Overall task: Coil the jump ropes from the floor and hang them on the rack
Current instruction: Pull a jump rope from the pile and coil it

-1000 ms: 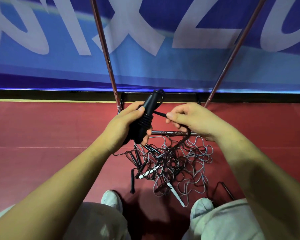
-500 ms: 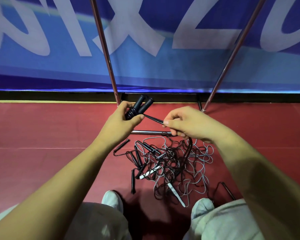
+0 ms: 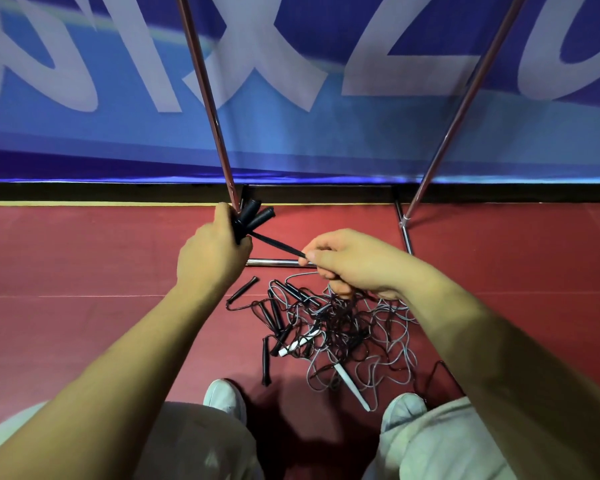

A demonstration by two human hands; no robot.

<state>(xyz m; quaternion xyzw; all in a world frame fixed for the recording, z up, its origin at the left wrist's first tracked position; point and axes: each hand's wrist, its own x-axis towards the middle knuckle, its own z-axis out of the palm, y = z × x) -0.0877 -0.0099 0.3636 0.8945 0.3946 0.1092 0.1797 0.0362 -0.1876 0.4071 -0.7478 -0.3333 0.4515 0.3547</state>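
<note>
— What has changed in the last second?

— The left hand has swung out toward ten o'clock, away from the right hand. Its fingers are clenched round two black handles, which now fan out just beside the foot of the rack, at its left pole.

— And the cord?

— A black cord runs taut from the handles toward four o'clock into the right hand, whose fingers pinch it. The stretch between the hands is longer than it was.

— So the rope is coming free?

— Partly, I'd judge. At six o'clock of the right hand the cord drops into the pile of jump ropes, tangled on the red floor ahead of the person's shoes. Black and grey cords and a white handle are mixed in there.

— How far along, then?

— Early. One rope is being drawn out with its handles paired. I see no finished coil, and nothing hangs on the part of the rack that shows. The tangle may snag as the cord is pulled.
</note>
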